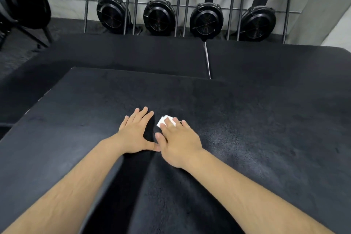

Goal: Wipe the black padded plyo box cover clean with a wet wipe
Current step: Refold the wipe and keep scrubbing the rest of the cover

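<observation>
Both hands lie flat on the top of the black padded plyo box cover (247, 119), side by side near its middle. The left hand (135, 132) is spread palm down with its fingers straight and close together, pressing on the padding and holding nothing. Its thumb reaches sideways to the base of the right thumb, and the two touch or nearly touch.

The right hand (177, 139) is also flat, its fingers straight. It presses the wet wipe (164, 119) against the cover. The wipe is a small white folded piece lying under the right fingertips. One corner and an edge show ahead of the fingers and towards the left hand. A narrow strip of dark cover separates the wipe from the left fingers.

On the outer side of the right hand the padding has a paler, grainy sheen, which may be moisture, though the view does not settle it. Between the two forearms the surface is darkest.

Beyond the fingertips the cover ends at a straight edge. Past that edge are two lower black pads (133, 53), side by side with a thin gap between them. Farther on, four upright black machines with round fan housings (207, 19) stand in a row against a grey wall. A dark round frame (22, 0) stands far out past the left hand.
</observation>
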Available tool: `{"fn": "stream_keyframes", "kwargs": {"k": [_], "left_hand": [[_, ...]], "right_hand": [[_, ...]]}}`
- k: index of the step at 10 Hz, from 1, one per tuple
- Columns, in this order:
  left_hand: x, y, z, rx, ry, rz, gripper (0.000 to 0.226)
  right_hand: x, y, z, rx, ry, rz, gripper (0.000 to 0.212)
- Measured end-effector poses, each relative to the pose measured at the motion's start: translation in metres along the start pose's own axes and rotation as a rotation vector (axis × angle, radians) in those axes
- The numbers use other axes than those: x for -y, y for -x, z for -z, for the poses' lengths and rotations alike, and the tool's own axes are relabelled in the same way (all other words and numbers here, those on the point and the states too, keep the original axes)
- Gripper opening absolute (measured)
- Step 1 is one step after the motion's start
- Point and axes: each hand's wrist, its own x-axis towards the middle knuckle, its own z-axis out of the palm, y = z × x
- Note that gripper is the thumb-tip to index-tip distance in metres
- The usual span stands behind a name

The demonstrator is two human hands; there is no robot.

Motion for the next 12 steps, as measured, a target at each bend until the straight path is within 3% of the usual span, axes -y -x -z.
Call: {"fn": "stream_keyframes", "kwargs": {"k": [1,2,3,4,5,7,9,10,12], "left_hand": [[-0.007,-0.002,0.004,0.012,-0.043,0.044,0.139],[-0.017,-0.006,0.014,0.062,-0.108,0.065,0.135],[-0.023,-0.02,0.025,0.017,-0.052,-0.041,0.125],[-0.028,-0.042,0.027,0.016,-0.009,-0.076,0.124],[-0.027,-0.055,0.021,0.076,0.045,-0.04,0.125],[-0.021,-0.06,0.017,0.1,0.059,-0.042,0.126],[-0.022,-0.062,0.018,0.12,0.065,-0.037,0.127],[-0.022,-0.062,0.016,0.117,0.058,-0.036,0.128],[-0.022,-0.067,0.016,0.119,0.059,-0.034,0.13]], "right_hand": [[-0.033,-0.013,0.009,-0.03,-0.028,-0.012,0.046],[-0.043,-0.033,0.015,0.009,-0.004,-0.154,0.054],[-0.024,-0.014,0.002,-0.013,0.023,-0.09,0.056],[-0.051,-0.023,0.008,-0.034,-0.005,-0.066,0.048],[-0.083,-0.059,0.024,-0.018,0.011,-0.19,0.05],[-0.07,-0.051,0.019,0.023,0.009,-0.092,0.054],[-0.105,-0.106,0.039,0.03,0.03,-0.279,0.056],[-0.088,-0.095,0.029,0.021,-0.021,-0.174,0.054],[-0.13,-0.168,0.055,0.076,-0.029,-0.303,0.054]]}}
